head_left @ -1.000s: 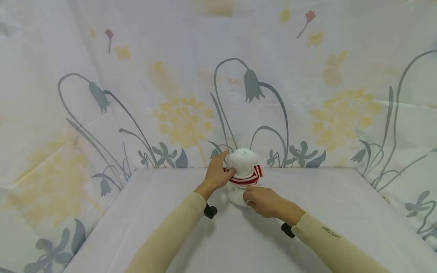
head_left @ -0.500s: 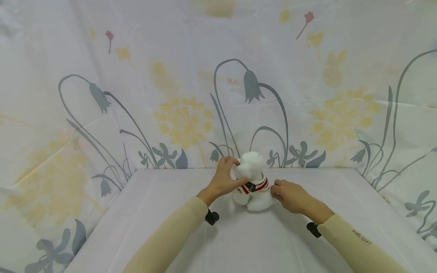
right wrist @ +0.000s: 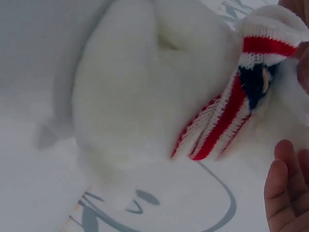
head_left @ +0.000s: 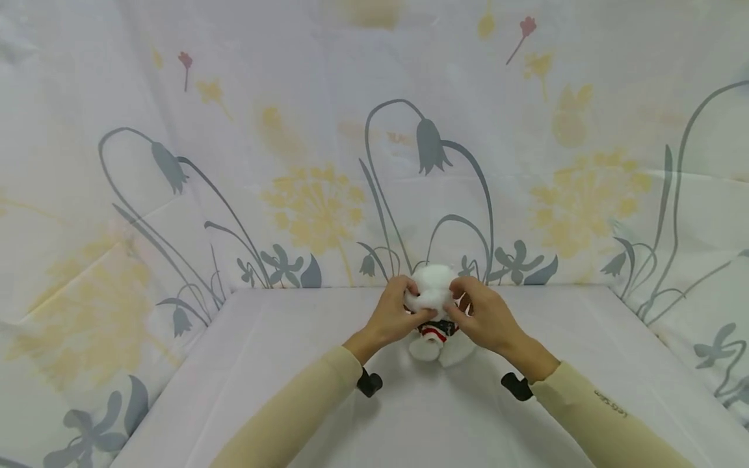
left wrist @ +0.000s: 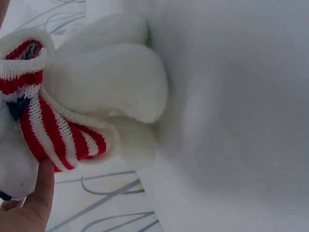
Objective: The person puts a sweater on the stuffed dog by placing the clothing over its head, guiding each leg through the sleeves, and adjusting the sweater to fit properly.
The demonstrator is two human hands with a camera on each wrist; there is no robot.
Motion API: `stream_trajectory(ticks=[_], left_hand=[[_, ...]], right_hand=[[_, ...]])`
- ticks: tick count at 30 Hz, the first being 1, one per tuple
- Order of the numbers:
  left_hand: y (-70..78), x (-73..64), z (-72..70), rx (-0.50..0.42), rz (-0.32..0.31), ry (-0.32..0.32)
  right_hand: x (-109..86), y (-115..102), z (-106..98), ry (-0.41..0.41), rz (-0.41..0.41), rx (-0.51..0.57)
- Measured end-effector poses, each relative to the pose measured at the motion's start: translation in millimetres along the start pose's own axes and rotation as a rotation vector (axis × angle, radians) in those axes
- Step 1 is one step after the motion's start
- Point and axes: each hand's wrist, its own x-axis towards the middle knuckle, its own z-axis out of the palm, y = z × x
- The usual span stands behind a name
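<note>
A white plush toy [head_left: 434, 286] sits at the back of the white table, near the wall. Round its neck is a red-and-white striped knitted garment [left wrist: 53, 128] with a dark blue patch. My left hand [head_left: 393, 316] grips the left side of the toy's head, thumb in front and fingers behind. On the other side my right hand [head_left: 493, 320] holds the head between thumb and fingers. The right wrist view shows the toy's furry lower body [right wrist: 125, 96], with right-hand fingers [right wrist: 285, 188] beside the head. The toy's face is mostly hidden.
A white sheet covers the table [head_left: 292, 383]. Flower-printed cloth [head_left: 328, 130] hangs right behind the toy and along both sides. Dark wrist mounts [head_left: 370, 383] stick out under both forearms.
The plush toy has turned round and shifted slightly right. My right hand has left its lower body, swung out to the right, then come up to its head. The left hand stays at the head.
</note>
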Motion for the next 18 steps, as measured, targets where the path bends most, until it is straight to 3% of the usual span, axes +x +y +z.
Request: stream_trajectory(ticks=[3,9,14,18], left_hand=[[2.1,-2.3,2.3,0.022,0.005,0.011],[6.2,-9.5,3.9,0.083,0.042,-0.003],[12.3,-12.4,7.2,0.002,0.050,-0.020],[23.5,-13.6,15.3,0.007,0.091,-0.033]], right_hand=[[4.2,-9.8,3.4,0.039,-0.007,-0.028],[4.2,-14.8,3.9,-0.012,0.089,-0.100],[5.4,-1.6,-6.4,-0.030,0.086,-0.084],[2.6,14.5,-20.2,-0.056,0.118,-0.029]])
